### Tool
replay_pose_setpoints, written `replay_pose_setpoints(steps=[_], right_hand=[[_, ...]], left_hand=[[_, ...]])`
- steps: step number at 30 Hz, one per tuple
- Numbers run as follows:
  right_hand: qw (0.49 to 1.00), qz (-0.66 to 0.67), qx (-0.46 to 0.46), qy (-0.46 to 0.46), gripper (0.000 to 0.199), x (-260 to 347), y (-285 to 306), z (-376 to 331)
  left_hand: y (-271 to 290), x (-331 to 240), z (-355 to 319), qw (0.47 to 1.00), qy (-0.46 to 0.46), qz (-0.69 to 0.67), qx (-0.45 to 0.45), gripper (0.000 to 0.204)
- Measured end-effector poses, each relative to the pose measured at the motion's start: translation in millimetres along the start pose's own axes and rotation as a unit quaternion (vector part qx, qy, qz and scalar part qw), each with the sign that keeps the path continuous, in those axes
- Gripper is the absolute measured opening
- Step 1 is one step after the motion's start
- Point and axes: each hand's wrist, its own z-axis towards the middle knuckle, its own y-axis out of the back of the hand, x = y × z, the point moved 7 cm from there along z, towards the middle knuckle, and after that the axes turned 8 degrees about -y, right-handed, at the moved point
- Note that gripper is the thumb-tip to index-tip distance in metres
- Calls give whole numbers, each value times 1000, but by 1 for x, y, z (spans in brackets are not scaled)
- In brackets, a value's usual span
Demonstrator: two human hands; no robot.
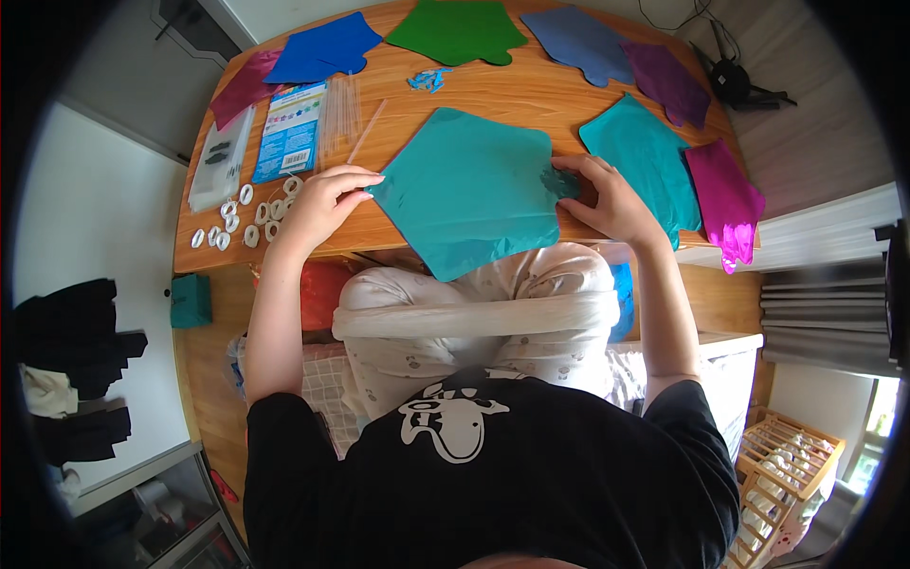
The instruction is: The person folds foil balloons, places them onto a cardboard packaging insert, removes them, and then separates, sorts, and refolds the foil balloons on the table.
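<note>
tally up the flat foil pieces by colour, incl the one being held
Teal: 2 (held piece, piece to its right)
Blue piece: 1
Green piece: 1
Grey-blue piece: 1
Purple piece: 1
Dark pink piece: 1
Magenta piece: 1
Total: 8

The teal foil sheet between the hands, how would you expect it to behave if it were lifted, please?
The teal foil sheet is probably floppy, as creases run near its lower edge. It looks light for its size, appearing thin and nearly flat. Its glossy sheen suggests that it may be somewhat slippery.
</note>
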Motion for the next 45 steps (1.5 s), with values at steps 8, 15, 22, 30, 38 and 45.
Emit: replay_pose_setpoints(steps=[8, 15, 22, 30, 38, 45], right_hand=[[1000, -3, -20, 5, 53, -4, 0, 0], [1000, -6, -12, 4, 51, 3, 2, -1], [989, -17, -88, 118, 43, 38, 9, -13], [992, 48, 7, 118, 29, 57, -35, -16], [992, 47, 2, 121, 23, 52, -45, -13], [990, 20, -16, 136, 20, 58, -45, -12]], left_hand=[[0, 5, 5, 1000, -14, 19, -19, 25], [-1, 4, 2, 999, 33, -27, 20, 33], [0, -45, -16, 992, -39, 105, -50, 57], [-64, -99, -23, 962, -188, 198, 19, 59], [-76, -83, -18, 968, -188, 163, -26, 35], [-76, -70, -3, 984, -45, 118, -126, 11]])
